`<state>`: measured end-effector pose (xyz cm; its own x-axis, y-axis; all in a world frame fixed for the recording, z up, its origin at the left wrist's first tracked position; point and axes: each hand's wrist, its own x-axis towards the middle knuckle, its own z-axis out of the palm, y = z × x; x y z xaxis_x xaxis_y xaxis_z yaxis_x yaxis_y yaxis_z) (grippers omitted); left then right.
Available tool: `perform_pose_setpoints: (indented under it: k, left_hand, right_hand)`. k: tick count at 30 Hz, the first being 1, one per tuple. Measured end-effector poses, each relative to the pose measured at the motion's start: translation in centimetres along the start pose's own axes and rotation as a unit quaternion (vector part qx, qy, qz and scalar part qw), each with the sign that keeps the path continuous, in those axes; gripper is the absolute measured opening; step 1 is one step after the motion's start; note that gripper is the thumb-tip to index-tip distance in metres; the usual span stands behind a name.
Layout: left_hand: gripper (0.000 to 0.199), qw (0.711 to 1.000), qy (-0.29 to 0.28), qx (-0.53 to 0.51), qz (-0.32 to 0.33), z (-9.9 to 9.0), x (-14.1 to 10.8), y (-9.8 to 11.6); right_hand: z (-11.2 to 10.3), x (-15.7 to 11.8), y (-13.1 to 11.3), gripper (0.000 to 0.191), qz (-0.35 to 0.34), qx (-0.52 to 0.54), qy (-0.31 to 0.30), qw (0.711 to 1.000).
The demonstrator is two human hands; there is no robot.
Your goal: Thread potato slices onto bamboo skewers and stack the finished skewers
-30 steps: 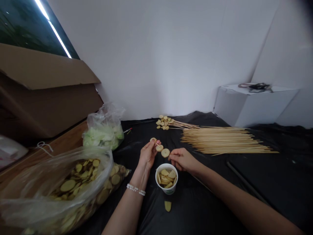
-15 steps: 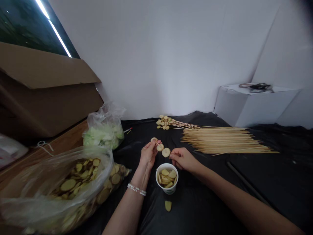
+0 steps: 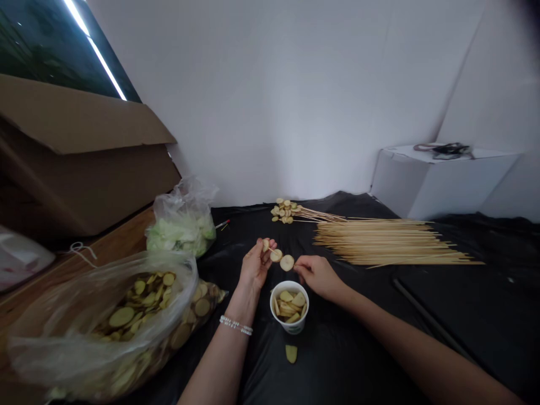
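Here's our setup: a big open cardboard box [image 3: 80, 163] sits on the left on a wooden board [image 3: 112, 239], and a black plastic sheet [image 3: 346, 349] covers the work surface. Over at the far right there's a white stand [image 3: 442, 188] with something dark and tangled on top, too small for us to make out.

On the left of the sheet we've got a large clear plastic bag [image 3: 50, 349] stuffed with potato slices, and behind it a smaller bag of pale green shredded cabbage [image 3: 181, 239]. A long bundle of bamboo skewers [image 3: 392, 244] lies on the right, with a few loaded skewers [image 3: 287, 211] just beyond our hands.

Right in front of us, our left hand [image 3: 255, 264] is mostly closed, its fingertips pinching a potato slice on a thin skewer [image 3: 281, 259]. Our right hand [image 3: 318, 275] is nearly closed too, pinching the other end of that skewer, with two more slices threaded between the hands. Just below them is a white paper cup [image 3: 289, 308] full of potato pieces, and one loose piece [image 3: 291, 353] lies on the sheet. We're also wearing a beaded bracelet [image 3: 235, 325] on our left wrist.
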<state>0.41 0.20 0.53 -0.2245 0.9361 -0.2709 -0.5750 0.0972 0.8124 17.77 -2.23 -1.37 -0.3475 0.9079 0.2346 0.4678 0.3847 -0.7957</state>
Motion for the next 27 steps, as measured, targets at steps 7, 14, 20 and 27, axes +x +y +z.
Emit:
perform_pose_setpoints:
  k: [7,14,20,27]
  left_hand:
    - [0.016,0.998,0.001,-0.01,0.062,0.2,0.03,-0.77]
    - [0.011,0.997,-0.03,-0.016,0.069,0.51,-0.27,-0.97]
    - [0.006,0.998,-0.036,-0.029,0.041,0.38,-0.09,-0.75]
    - [0.005,0.998,-0.033,-0.03,0.037,0.39,-0.04,-0.93]
  right_hand:
    - [0.21,-0.3,0.36,0.022,-0.068,-0.137,0.032,0.988]
    - [0.18,-0.35,0.5,0.023,-0.076,-0.139,0.038,0.987]
    - [0.16,-0.06,0.57,0.022,-0.052,-0.06,0.024,0.997]
    - [0.28,-0.1,0.62,0.021,-0.032,-0.036,0.029,0.998]
